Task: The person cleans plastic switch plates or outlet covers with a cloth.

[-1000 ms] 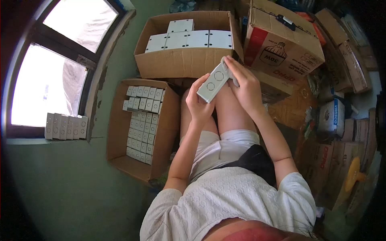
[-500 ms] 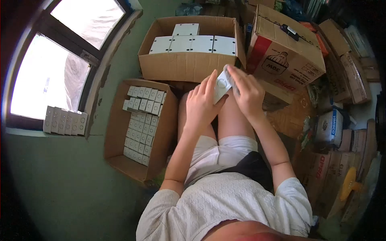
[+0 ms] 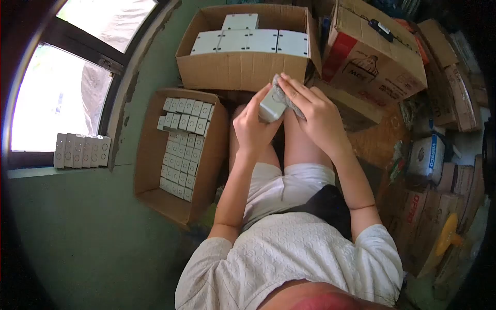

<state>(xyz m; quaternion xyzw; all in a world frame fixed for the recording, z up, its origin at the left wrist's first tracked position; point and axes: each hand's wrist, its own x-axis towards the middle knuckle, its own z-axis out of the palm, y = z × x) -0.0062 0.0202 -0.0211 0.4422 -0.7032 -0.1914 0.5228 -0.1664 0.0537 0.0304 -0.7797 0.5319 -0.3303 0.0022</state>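
Fingers (image 3: pixel 251 110) of the left hand clamped on white box (image 3: pixel 272 105), gray cloth (image 3: pixel 290 99) under right hand (image 3: pixel 313 111)

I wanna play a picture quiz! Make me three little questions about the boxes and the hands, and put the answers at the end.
1. True or false: the right hand holds a grey cloth against a white box.
2. Where does the slanted row of white boxes stand?
a) on the floor
b) on the window sill
c) on a lap
3. Fill the gap: the big carton with a red stripe shows a picture of a light ____.
Key: 1 true; 2 b; 3 bulb
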